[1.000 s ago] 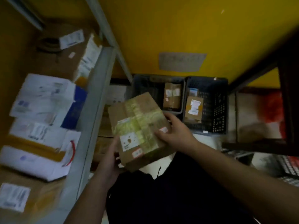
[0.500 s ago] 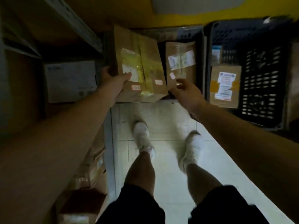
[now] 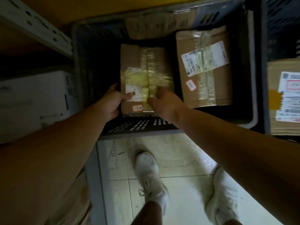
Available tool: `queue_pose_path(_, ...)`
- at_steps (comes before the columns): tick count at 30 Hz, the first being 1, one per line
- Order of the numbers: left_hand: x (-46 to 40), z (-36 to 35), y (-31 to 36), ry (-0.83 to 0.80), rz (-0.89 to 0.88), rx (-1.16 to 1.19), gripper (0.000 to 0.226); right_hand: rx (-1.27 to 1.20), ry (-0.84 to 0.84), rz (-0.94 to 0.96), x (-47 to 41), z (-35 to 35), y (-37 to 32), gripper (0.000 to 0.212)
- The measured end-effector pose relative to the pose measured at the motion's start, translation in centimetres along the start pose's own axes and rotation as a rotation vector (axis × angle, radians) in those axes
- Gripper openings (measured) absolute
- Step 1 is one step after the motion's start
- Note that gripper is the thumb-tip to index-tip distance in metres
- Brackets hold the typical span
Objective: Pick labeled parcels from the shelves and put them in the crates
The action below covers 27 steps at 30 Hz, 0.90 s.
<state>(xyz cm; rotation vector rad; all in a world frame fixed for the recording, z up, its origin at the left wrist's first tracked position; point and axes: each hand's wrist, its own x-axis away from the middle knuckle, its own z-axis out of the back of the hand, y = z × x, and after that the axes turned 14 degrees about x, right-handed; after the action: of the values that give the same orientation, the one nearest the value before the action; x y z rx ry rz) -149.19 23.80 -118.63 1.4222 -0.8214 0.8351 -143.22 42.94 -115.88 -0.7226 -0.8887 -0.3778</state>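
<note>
Over the dark crate (image 3: pixel 84 65) on the floor, your two hands hold a brown cardboard parcel (image 3: pixel 139 62), taped with a cross of yellowish tape, inside the crate's left half. Your left hand (image 3: pixel 112 101) grips the parcel's near left corner, thumb curled over the top onto the white label (image 3: pixel 134 92) and the other fingers wrapped round the left side. Your right hand (image 3: pixel 164 103) sits on the near edge just right of the tape seam, fingers curled against the box; motion blur hides whether they pinch it or only press. A small red-bordered sticker (image 3: pixel 137 108) lies between your two hands, just below your left thumb.

Beyond your right fingers and to their right, a second parcel (image 3: pixel 204 88) rests in the same crate, carrying a white shipping label (image 3: pixel 205 58) under clear tape and its own red-bordered sticker. The two parcels lie near each other with a dark gap between them. Farther right, past the crate wall, a third parcel (image 3: pixel 282 98) with a printed label sits in a neighbouring crate (image 3: pixel 266 78). Left of your left hand stands a metal shelf frame (image 3: pixel 37 28) with a white box (image 3: pixel 34 101) beneath it. Below your wrists, your white shoes (image 3: pixel 147 172) stand on the pale tiled floor (image 3: pixel 181 159).
</note>
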Motion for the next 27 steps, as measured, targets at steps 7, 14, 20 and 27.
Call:
queue_pose_path(7, -1.4, -2.5, -2.6, 0.092, 0.024, -0.235, 0.060, -0.088, -0.055, -0.126, -0.7, -1.2, 0.7, 0.054)
queue_pose_path(14, 13.9, -6.5, -1.2, 0.260, -0.233, -0.014, 0.044, -0.235, 0.146, -0.021, 13.0, 2.6, -3.1, 0.050)
queue_pose_path(20, 38.5, -6.0, -0.2, 0.328, -0.258, 0.250, 0.033, -0.084, 0.084, 0.155, 31.8, 7.6, -8.6, 0.034)
queue_pose_path(27, 69.1, -3.0, -6.5, 0.572, -0.292, 0.557, 0.027, 0.183, -0.217, 0.371, 56.5, 7.4, -10.6, 0.024)
